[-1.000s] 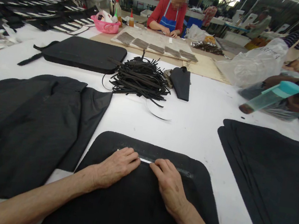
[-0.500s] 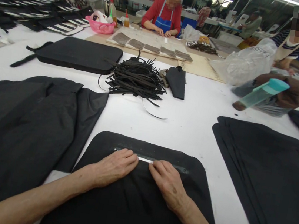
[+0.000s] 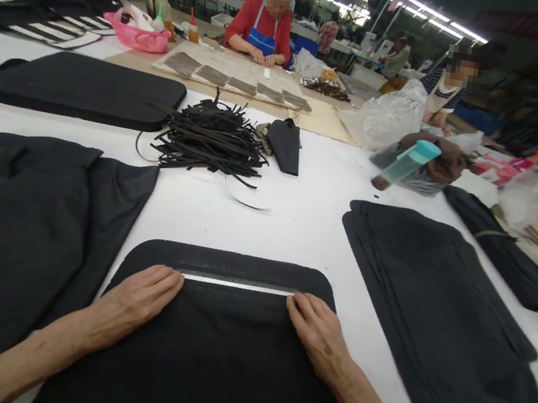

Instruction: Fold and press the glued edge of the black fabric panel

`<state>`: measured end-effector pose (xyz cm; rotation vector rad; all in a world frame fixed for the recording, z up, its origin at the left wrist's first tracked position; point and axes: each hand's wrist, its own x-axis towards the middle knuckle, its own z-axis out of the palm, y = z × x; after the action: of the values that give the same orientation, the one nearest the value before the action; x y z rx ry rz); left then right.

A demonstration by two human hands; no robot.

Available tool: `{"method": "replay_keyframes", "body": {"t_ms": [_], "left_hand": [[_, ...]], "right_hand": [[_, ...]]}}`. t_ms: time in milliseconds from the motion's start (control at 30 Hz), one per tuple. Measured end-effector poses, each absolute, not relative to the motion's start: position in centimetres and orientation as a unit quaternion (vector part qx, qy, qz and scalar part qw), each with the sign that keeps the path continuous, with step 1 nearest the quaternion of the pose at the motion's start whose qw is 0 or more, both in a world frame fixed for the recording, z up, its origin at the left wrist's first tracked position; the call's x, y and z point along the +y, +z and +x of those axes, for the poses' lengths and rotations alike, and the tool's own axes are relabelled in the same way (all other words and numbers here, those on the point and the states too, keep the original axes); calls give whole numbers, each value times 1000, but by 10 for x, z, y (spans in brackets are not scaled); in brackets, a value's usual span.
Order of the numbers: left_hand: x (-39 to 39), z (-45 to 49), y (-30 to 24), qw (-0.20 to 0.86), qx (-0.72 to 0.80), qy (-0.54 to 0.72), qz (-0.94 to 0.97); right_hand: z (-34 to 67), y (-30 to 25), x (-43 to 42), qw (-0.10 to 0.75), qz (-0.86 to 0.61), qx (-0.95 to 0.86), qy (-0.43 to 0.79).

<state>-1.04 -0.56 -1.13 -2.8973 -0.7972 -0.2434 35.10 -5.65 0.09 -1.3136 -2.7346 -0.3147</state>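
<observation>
- Head view, hands: the fingers (image 3: 162,282) of the left hand (image 3: 132,306) lie stretched and flat, clasping nothing, their tips pressing the left end of a pale strip (image 3: 239,284). The right hand (image 3: 317,335) mirrors this at the strip's right end, its fingers extended and pressing down.
- Head view, workpiece: the strip runs straight along the far edge of a black rounded panel (image 3: 224,363), which lies on the white table (image 3: 306,224) directly before the person.
- Head view, progress (judged): the strip appears laid down along its whole visible length. Whether its ends under the fingertips are seated cannot be told.
- Head view, supply: black fabric stacks lie to the left (image 3: 16,231) and to the right (image 3: 430,306), and a heap of black strips (image 3: 207,138) lies beyond.
- Head view, containers: a pink basket (image 3: 139,39) holds pale items too small to name. A tilted bottle with a teal lid (image 3: 406,163) shows no clear contents, and what fills the clear plastic bag (image 3: 387,118) is indistinct.
</observation>
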Motion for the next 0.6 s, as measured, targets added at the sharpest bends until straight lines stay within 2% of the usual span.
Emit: {"method": "replay_keyframes", "body": {"t_ms": [100,233,433,600], "left_hand": [[-8,-17,-19,63,-281,-95,-953],[-11,-18,-22,49,-300,-110,-946],[-12,-20,-24,28,-331,-121,-935],[-15,-22,-13,-24,-365,-123,-923]], "right_hand": [[355,0,-65,49,-501,-859,-87],[356,-5,-70,94,-574,-811,-68],[352,-4,-67,22,-545,-836,-62],[357,-14,-72,28,-550,-831,-78]]}}
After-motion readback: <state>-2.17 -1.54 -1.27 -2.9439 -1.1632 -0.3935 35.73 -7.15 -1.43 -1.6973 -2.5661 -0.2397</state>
